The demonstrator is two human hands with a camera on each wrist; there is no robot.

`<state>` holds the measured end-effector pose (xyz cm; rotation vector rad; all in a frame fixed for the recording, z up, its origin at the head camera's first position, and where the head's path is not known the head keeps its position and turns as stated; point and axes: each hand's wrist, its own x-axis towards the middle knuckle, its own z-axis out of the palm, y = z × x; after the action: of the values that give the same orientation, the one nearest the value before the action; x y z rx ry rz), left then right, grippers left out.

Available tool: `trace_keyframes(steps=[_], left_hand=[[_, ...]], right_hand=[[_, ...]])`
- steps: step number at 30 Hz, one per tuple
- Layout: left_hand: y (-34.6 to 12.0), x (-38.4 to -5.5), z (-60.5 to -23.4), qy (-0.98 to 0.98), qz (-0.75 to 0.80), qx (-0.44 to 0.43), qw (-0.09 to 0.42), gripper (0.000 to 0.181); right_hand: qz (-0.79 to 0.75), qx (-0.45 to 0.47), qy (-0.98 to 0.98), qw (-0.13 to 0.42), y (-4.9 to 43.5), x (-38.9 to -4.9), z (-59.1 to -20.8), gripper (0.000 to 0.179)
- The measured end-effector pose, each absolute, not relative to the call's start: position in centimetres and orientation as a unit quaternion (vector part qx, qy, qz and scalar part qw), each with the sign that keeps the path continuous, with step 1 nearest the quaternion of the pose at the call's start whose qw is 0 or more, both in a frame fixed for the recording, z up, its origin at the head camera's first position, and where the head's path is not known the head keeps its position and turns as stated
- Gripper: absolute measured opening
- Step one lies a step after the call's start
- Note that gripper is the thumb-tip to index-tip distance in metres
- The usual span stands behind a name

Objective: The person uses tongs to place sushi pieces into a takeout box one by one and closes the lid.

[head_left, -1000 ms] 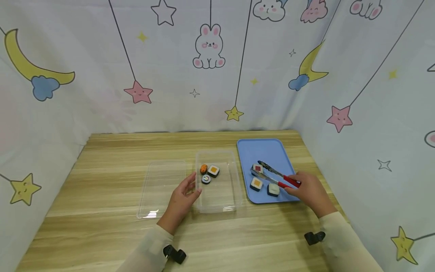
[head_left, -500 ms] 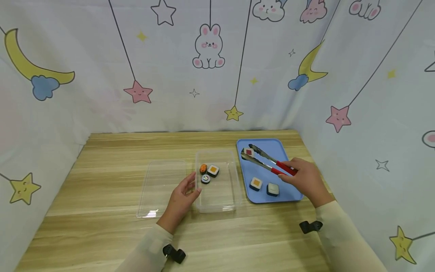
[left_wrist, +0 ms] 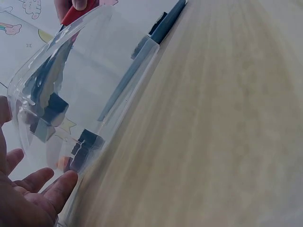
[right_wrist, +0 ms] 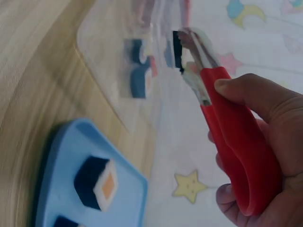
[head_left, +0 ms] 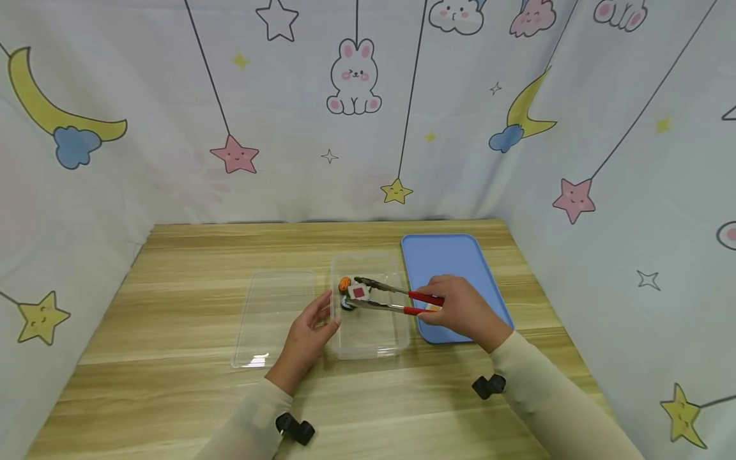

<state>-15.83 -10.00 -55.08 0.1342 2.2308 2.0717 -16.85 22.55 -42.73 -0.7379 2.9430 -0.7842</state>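
Note:
My right hand [head_left: 468,313] grips red-handled metal tongs [right_wrist: 232,127]. Between the tongs' tips is a sushi roll piece [head_left: 359,292] with a red centre, held over the clear plastic box [head_left: 374,338]. An orange-topped sushi piece [head_left: 344,284] lies in the box near its left wall. Beside it a small round roll [head_left: 347,304] is partly covered by the tongs, and another square piece is hidden behind the held one. My left hand [head_left: 307,332] rests against the box's left side, fingers loosely extended, thumb near the wall.
Right of the box lies a blue tray [head_left: 445,255]. On it sits a roll with an orange-yellow centre [right_wrist: 105,187], and part of another dark-wrapped piece [right_wrist: 66,222] shows. A clear lid [head_left: 276,313] lies left of the box on the wooden table [head_left: 172,306].
My right hand has carried the red-centred sushi piece in the tongs, first up the tray, then left over the box. My left hand has stayed in place.

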Motion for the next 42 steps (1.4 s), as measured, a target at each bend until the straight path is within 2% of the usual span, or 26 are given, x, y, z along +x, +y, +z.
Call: trace_keyframes(steps=[6, 15, 26, 34, 42], left_hand=[[-10.0, -15.7, -54.9, 0.726, 0.684, 0.051, 0.047, 0.065], [-9.9, -15.7, -54.8, 0.742, 0.667, 0.051, 0.030, 0.064], [-10.0, -15.8, -54.9, 0.740, 0.670, 0.049, 0.040, 0.066], [-9.9, -15.7, -54.8, 0.738, 0.672, 0.052, 0.035, 0.066], [-10.0, -15.8, -54.7, 0.741, 0.669, 0.047, 0.038, 0.065]], right_hand=[[-0.170, -0.291, 0.941, 0.020, 20.3, -17.3, -43.1, 0.030], [-0.129, -0.313, 0.940, 0.034, 19.1, -18.1, -42.8, 0.022], [-0.115, -0.298, 0.945, 0.067, 19.0, -17.9, -42.1, 0.026], [-0.110, -0.286, 0.949, 0.068, 19.0, -18.0, -42.7, 0.030], [-0.176, -0.257, 0.949, 0.052, 20.6, -17.8, -42.6, 0.034]])
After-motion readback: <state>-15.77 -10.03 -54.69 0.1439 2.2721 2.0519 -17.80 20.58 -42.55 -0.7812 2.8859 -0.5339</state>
